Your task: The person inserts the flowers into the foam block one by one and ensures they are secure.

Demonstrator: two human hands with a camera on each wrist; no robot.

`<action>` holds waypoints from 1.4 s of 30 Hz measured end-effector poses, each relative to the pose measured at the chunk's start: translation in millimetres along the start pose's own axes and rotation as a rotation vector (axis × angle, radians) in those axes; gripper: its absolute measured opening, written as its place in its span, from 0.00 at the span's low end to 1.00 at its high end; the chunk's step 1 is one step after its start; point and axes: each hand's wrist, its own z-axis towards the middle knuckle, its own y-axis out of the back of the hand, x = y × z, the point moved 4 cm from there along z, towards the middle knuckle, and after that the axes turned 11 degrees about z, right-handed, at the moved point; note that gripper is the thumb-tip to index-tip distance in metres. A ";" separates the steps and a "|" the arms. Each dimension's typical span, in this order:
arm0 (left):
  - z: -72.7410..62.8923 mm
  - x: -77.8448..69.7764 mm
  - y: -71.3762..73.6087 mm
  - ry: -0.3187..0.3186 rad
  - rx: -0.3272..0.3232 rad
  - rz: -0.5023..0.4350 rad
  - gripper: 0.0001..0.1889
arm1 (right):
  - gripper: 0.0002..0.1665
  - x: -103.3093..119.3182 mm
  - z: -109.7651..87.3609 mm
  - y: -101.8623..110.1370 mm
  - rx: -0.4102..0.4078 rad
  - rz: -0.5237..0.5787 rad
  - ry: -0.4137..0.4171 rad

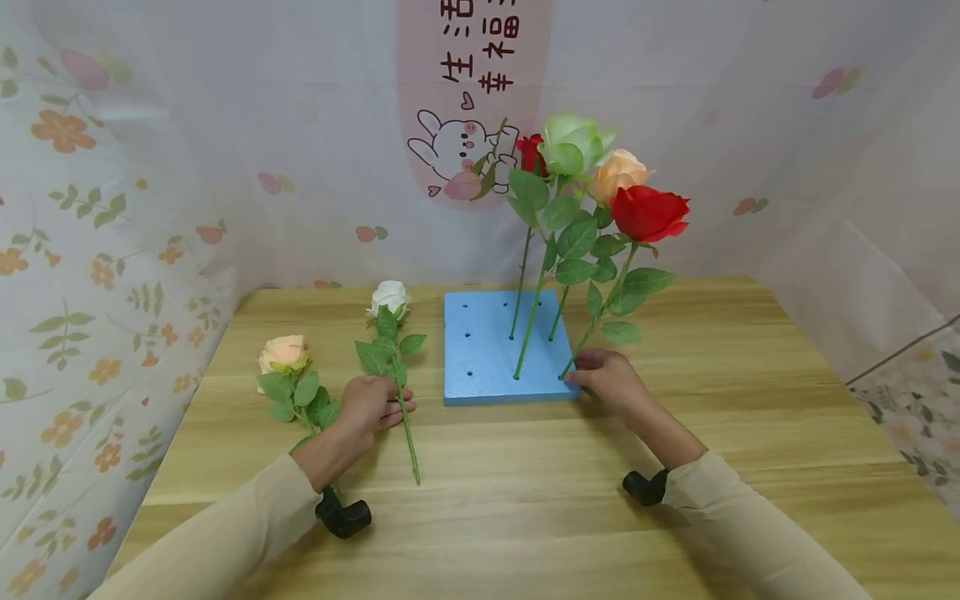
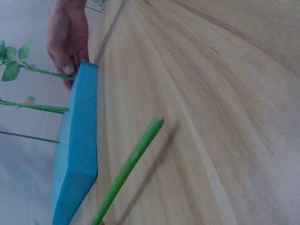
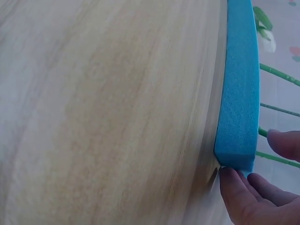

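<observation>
My left hand [image 1: 375, 402] holds the green stem of a white rose [image 1: 389, 298] low over the table. In the left wrist view, the cut end of the stem [image 2: 136, 154] casts a shadow on the wood. My right hand [image 1: 611, 379] grips the front right corner of a blue board [image 1: 487, 387]. Its fingertips touch the board's side [image 3: 239, 93], with the thumb over the top by a stem. Several roses stand in the board's holes: a large red rose [image 1: 648, 213], a pale green rose [image 1: 573, 146], a peach rose [image 1: 619, 175] and a smaller red rose [image 1: 532, 154].
Another peach rose [image 1: 283, 354] lies at the left of the wooden table [image 1: 480, 517], its stem partly under my left forearm. Several holes in the board's left and back parts hold no stem. A printed cloth [image 1: 315, 150] hangs behind the table.
</observation>
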 end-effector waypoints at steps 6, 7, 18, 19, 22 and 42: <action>1.4 -4.1 3.3 -0.023 0.014 -0.089 0.22 | 0.38 -1.6 1.2 -0.7 -0.009 -0.016 0.007; 1.8 -5.2 3.4 -0.023 0.007 -0.098 0.21 | 0.38 -1.6 1.4 -1.0 -0.010 -0.019 0.009; 0.3 -23.5 7.2 -0.088 -0.001 -0.149 0.31 | 0.39 -4.3 4.6 -5.7 -0.020 -0.008 0.013; -1.0 -27.3 8.1 -0.098 0.005 -0.153 0.33 | 0.39 -4.6 4.8 -5.7 -0.020 -0.008 0.014; -4.9 -39.3 10.1 -0.124 0.034 -0.146 0.37 | 0.38 -5.1 5.1 -6.0 -0.019 -0.011 0.016; -0.1 -105.9 1.3 -0.301 -0.065 -0.265 0.34 | 0.36 -5.4 3.9 -5.9 -0.024 -0.047 0.021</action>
